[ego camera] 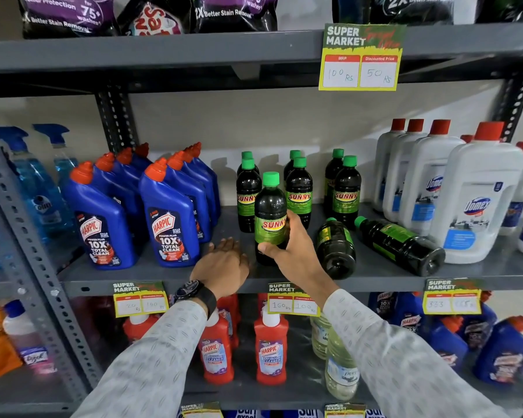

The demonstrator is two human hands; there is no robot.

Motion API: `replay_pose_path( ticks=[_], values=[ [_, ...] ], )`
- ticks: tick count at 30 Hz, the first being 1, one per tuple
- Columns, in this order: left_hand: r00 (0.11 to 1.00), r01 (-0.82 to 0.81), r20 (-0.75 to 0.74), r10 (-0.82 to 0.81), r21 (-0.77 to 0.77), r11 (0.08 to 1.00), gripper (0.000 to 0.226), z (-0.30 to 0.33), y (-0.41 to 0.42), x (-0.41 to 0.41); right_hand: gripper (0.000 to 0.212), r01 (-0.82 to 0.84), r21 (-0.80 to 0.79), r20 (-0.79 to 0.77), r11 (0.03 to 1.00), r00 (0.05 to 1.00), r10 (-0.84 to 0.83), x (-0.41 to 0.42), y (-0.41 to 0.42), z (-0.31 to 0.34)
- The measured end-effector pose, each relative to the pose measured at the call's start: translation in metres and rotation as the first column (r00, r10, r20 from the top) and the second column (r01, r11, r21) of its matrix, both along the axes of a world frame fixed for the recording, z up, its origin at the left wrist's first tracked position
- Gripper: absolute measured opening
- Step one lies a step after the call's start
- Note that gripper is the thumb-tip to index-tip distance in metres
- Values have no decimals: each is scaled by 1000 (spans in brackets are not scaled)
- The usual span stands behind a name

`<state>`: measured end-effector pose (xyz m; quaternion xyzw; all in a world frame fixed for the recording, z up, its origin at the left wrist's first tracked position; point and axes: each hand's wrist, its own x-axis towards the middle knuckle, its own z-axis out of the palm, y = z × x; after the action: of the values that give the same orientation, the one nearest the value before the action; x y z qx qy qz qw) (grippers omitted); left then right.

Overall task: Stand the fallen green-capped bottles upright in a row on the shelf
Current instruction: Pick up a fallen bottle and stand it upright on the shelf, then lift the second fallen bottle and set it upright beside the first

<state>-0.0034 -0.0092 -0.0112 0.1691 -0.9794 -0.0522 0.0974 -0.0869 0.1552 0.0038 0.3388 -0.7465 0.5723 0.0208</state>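
Two fallen bottles remain on the shelf (169,274). The nearer fallen bottle (335,248) lies just right of the right hand (293,251), its base toward the front edge and cap pointing back. The far fallen bottle (400,244) lies beyond it, its long axis running from back-left to front-right, cap at the back. The right hand is wrapped around an upright held bottle (271,218) near the front edge. The left hand (224,263) rests loosely curled, holding nothing, farther from both. I judge the right hand better placed.
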Motion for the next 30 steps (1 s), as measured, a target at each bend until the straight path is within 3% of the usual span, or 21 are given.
replay_pose_path(
  ticks=[18, 23, 26, 28, 30],
  values=[
    [1000, 12, 12, -12, -41, 999, 61, 1, 1, 2, 89, 26, -11, 13, 1000, 1000, -26, 6, 2, 2],
    [997, -12, 79, 12, 7, 1000, 61, 4, -1, -2, 76, 43, -45, -37, 998, 998, -45, 20, 8, 15],
    [995, -15, 103, 12, 21, 1000, 65, 8, -6, -9, 86, 123, -72, -89, 990, 988, -129, 25, 25, 44],
    [997, -37, 77, 32, 54, 998, 57, 11, -4, -12, 60, 242, -29, -217, 970, 946, -242, 18, 44, 71],
    [998, -37, 51, 35, 41, 998, 53, 8, -1, -15, 29, 369, 117, -324, 922, 892, -316, 4, 63, 89]
  ],
)
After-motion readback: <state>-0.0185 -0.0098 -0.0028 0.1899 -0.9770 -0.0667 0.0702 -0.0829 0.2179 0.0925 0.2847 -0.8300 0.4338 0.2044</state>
